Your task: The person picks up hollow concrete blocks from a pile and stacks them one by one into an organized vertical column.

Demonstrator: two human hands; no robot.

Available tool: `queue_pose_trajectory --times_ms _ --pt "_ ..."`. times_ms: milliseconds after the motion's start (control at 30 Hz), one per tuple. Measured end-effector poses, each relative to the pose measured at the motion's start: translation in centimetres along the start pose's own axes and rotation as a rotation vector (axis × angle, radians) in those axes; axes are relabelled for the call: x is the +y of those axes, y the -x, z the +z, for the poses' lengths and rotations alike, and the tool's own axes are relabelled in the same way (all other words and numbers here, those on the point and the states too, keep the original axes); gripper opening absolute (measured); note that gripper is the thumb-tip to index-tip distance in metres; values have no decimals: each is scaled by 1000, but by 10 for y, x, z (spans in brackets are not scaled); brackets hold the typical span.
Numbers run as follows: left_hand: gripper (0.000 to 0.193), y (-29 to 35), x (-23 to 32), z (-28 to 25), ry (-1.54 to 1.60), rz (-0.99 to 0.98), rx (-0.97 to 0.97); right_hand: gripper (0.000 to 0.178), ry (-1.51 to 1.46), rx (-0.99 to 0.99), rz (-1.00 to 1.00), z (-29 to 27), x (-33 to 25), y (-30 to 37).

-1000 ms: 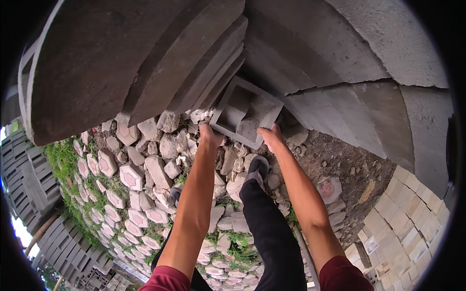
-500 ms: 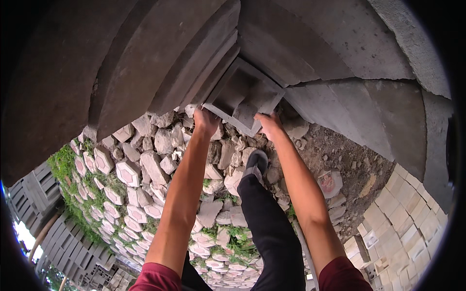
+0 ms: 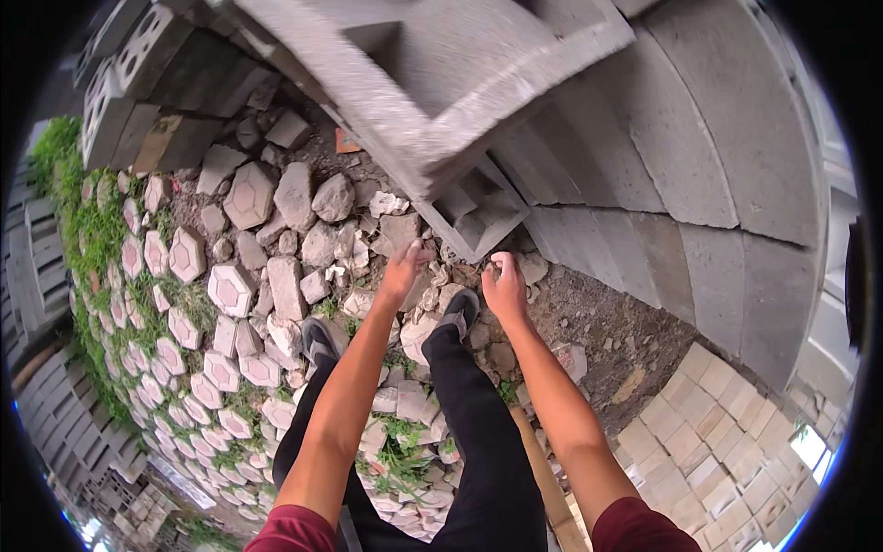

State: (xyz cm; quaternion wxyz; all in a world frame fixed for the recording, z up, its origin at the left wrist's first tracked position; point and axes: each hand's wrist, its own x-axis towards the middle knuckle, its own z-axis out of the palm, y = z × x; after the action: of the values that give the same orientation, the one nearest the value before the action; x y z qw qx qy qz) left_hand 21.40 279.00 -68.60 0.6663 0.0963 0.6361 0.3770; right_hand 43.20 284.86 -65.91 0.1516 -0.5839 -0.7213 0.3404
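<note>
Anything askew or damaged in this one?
Yes, underfoot: the rubble around the shoes lies jumbled and jagged, as if broken, unlike the hexagonal pavers at left. An orange piece beyond also looks stray.

From head height, we looked steeply down through one wide fisheye, past the left hand (image 3: 403, 273) and right hand (image 3: 505, 289), to the rubble (image 3: 318, 244) underfoot; a hollow block (image 3: 464, 64) loomed close to us along the top edge.

Pink-and-white hexagonal pavers (image 3: 230, 290) lie among bright green grass (image 3: 92, 216); pale beige rectangular blocks (image 3: 685, 414) sit packed together lower right.
</note>
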Motion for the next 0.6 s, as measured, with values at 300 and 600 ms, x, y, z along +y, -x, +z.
queue_pose_trajectory --times_ms 300,600 --pt "30 197 37 -131 -166 281 250 18 110 -483 -298 -45 -189 76" --pt "31 367 -42 -295 412 243 605 22 -198 -844 348 81 -309 115"
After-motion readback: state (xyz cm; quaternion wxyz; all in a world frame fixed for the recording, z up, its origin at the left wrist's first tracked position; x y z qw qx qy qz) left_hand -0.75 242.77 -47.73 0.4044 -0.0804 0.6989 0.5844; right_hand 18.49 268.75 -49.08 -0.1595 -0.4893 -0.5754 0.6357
